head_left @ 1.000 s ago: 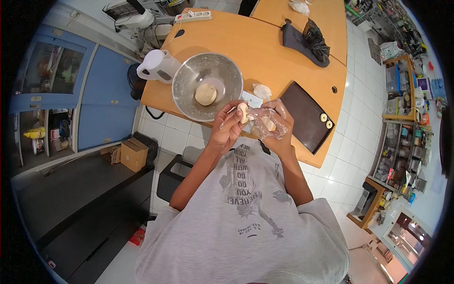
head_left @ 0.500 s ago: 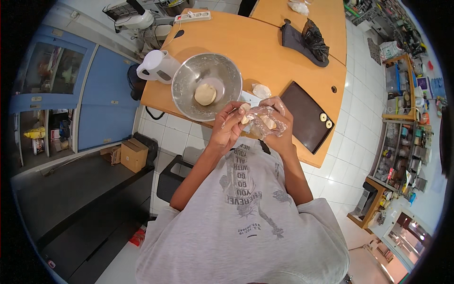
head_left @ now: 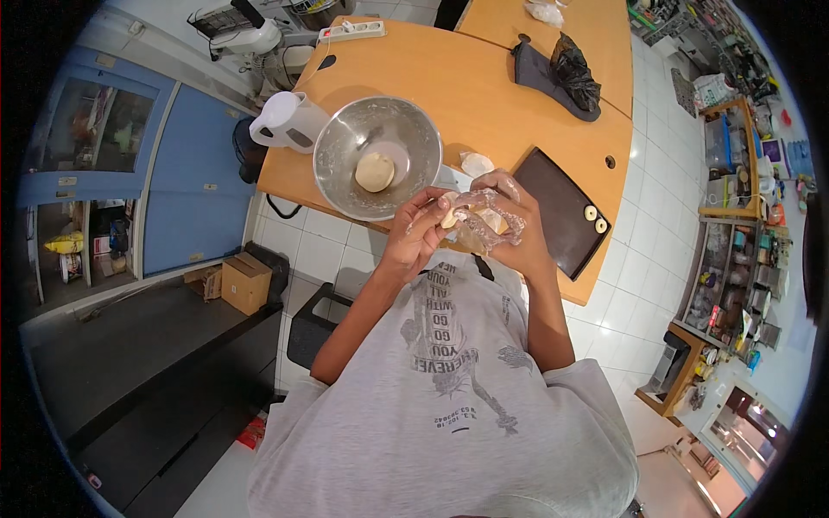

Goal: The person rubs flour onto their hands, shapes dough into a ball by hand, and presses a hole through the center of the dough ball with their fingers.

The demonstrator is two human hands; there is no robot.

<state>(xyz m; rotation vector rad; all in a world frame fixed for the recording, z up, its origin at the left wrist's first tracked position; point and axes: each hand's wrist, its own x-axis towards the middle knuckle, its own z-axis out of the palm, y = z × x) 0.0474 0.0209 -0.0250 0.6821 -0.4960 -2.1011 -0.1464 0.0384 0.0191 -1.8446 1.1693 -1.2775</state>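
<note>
Close in front of my chest, both hands work together at the near edge of the table. My left hand (head_left: 413, 231) pinches a small pale piece of dough (head_left: 449, 212) between thumb and fingers. Flour or sticky dough coats the bent fingers of my right hand (head_left: 511, 211), whose fingertips meet that same piece. Another pale lump shows among the right fingers, partly hidden. Just beyond my hands stands a large steel mixing bowl (head_left: 332, 186) with a round ball of dough (head_left: 375, 173) in it. To the right, a dark baking tray (head_left: 553, 203) carries two small dough rings (head_left: 596, 219).
A white electric kettle (head_left: 281, 121) stands left of the bowl. Behind the hands lies a small white bag (head_left: 476, 164). Farther back are a power strip (head_left: 352, 31) and a dark oven mitt (head_left: 535, 73) beside a black plastic bag (head_left: 575, 72). A black chair (head_left: 313, 324) is by my left forearm.
My right hand has turned slightly, and its wrist and forearm have shifted a little to the right. The left hand barely moves and keeps its pinch on the dough.
</note>
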